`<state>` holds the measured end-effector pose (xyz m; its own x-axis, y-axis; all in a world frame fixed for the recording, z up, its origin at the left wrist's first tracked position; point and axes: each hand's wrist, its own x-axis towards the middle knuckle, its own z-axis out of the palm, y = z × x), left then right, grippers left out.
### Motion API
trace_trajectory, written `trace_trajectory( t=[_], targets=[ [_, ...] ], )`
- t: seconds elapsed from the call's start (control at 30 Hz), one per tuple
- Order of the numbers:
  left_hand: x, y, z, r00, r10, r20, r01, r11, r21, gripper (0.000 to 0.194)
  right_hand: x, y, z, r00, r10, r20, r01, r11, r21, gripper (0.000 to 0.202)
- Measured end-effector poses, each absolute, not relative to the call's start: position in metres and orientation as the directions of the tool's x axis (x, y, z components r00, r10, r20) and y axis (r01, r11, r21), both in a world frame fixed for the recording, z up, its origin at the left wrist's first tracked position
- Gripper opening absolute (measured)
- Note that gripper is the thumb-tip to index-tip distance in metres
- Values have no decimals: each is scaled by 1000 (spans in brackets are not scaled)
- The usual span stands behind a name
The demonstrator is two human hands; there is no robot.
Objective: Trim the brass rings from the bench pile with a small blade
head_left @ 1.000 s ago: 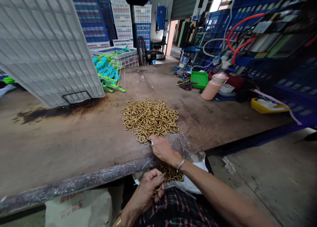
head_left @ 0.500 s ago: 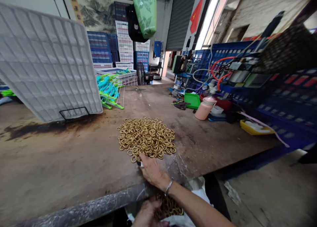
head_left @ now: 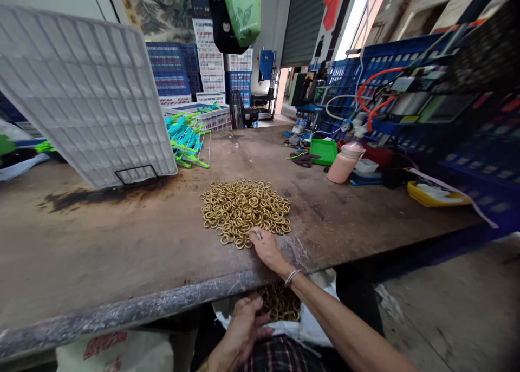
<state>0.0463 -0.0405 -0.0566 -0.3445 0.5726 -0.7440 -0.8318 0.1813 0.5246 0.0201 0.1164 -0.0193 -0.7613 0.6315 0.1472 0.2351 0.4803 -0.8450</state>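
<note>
A heap of brass-coloured rings (head_left: 247, 207) lies on the worn table (head_left: 134, 253). At its near edge is my right hand (head_left: 268, 248), a bracelet on the wrist. Its fingers are closed, with a small greyish piece showing at the thumb that I cannot make out. Below the table edge, a white sack (head_left: 319, 320) on my lap holds more brass rings (head_left: 280, 302). My left hand (head_left: 244, 326) is curled at the left side of the sack's mouth, gripping its rim, close to those rings.
A grey ribbed plastic crate (head_left: 97, 101) stands on edge at the left, with turquoise and green plastic parts (head_left: 187, 136) behind. To the right are a pink bottle (head_left: 343, 163), a green tray (head_left: 324, 151) and a yellow tray (head_left: 436, 194). A printed white bag (head_left: 134, 353) sits below the table.
My right hand has shifted right along the heap's near edge, and several rings now lie where it was. The left hand stays at the sack. The view has tilted down slightly.
</note>
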Motion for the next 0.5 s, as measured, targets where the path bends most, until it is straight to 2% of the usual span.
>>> trace_trajectory(
  t=[0.1, 0.27, 0.37, 0.43, 0.5],
  targets=[
    [48, -42, -54, -401, 530, -747, -808, 179, 561, 37, 36, 124, -15, -748, 647, 147, 165, 396, -903, 24],
    [49, -45, -45, -464, 522, -715, -753, 193, 629, 35, 63, 125, -13, -734, 676, 74, 196, 314, -929, 22],
    [51, -49, -36, -466, 552, -691, -686, 267, 676, 33, 78, 119, -11, -731, 680, 45, 188, 265, -946, 22],
    [53, -53, -28, -487, 621, -614, -539, 339, 771, 31, 88, 114, -8, -742, 670, 31, 170, 233, -957, 23],
    [55, -55, -22, -555, 704, -444, -291, 335, 896, 29, 98, 108, -5, -750, 661, 12, 167, 208, -964, 23]
  ],
)
